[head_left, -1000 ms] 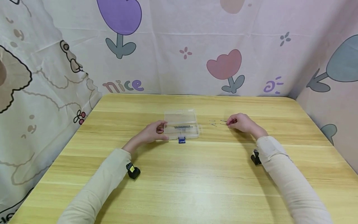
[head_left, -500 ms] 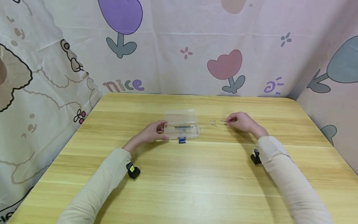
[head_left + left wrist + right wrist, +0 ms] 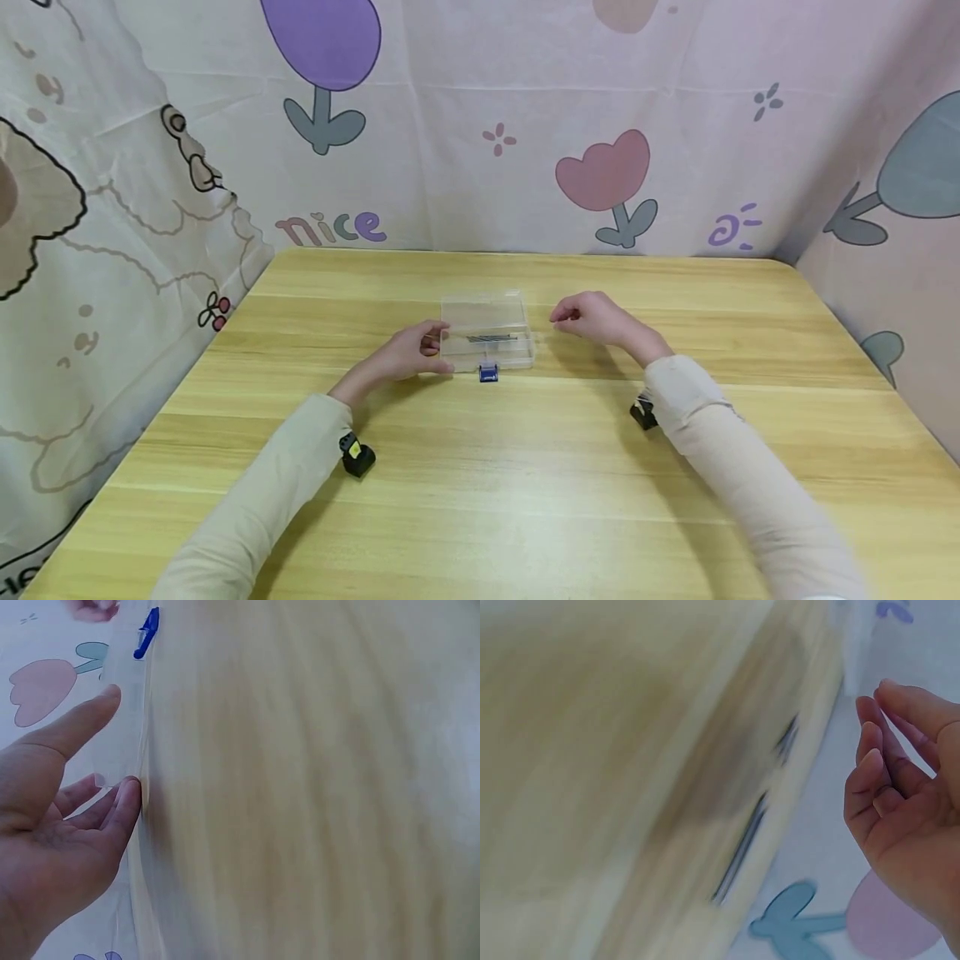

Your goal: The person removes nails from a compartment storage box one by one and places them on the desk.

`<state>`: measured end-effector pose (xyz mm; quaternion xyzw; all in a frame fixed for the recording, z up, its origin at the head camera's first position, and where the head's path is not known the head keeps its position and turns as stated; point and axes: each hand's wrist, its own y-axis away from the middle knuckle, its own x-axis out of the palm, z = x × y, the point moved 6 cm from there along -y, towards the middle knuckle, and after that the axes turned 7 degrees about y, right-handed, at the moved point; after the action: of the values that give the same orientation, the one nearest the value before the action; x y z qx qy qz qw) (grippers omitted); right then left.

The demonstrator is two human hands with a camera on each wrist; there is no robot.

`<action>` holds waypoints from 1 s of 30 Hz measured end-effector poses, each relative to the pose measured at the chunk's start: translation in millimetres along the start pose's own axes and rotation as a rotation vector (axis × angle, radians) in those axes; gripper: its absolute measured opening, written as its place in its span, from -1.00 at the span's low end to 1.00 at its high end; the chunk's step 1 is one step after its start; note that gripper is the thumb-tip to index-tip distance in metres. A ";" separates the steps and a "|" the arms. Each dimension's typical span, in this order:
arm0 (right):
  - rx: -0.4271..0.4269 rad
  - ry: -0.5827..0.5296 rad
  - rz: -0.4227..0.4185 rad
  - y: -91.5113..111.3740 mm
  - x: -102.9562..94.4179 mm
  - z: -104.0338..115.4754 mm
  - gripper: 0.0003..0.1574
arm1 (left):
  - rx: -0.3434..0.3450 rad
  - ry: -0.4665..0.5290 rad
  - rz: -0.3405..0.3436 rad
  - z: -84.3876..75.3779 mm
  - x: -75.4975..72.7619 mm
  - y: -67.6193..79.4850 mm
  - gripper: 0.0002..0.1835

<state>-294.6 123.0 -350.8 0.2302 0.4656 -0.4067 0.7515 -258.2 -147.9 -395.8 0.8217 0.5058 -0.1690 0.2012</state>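
1. On the tabletop (image 3: 480,475), toward its far edge, the clear box (image 3: 517,364) sits between my two sides, placed, I judge, where both arms can reach it.
2. At the box's left end, my left grip (image 3: 408,352) holds on, thumb by the near corner and fingers farther back along the side. I take this as bracing: so light a box would probably slide about, and from the end I leave its inside uncovered.
3. The lid (image 3: 483,312) is turned to the far side, which keeps the inside within reach from above. The blue clasp (image 3: 488,373) is at the front edge, facing me.
4. Slim metal nails (image 3: 491,339), or something very like them, lie lengthwise in the box, nearly side by side; that way, I think, they fit its long shape. The dividers are too faint for me to name the compartment.
5. To the right of the box, my right grip (image 3: 596,318) hovers with thumb and forefinger tips together, the shape thin pieces call for. I cannot tell whether anything is pinched there.
6. Below it, the right wrist view shows loose nails (image 3: 739,847) on the tabletop, blurred; seen from my head, the grip hides them.
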 end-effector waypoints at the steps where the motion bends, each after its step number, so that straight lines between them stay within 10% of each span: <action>1: -0.012 0.003 0.005 -3.9 1.1 6.2 -0.83 | 0.001 0.001 0.000 -0.6 0.2 0.1 -0.17; 10: -0.100 0.047 0.080 -31.9 20.0 45.3 -0.82 | 0.011 0.013 -0.003 -1.8 1.1 0.8 -0.17; 30: -0.009 0.084 0.129 -55.3 44.3 51.5 -0.84 | 0.002 0.001 -0.001 1.2 0.5 0.4 -0.17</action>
<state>-303.5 37.0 -364.6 0.2732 0.4826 -0.3453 0.7571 -257.8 -148.3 -397.0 0.8217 0.5062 -0.1691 0.1999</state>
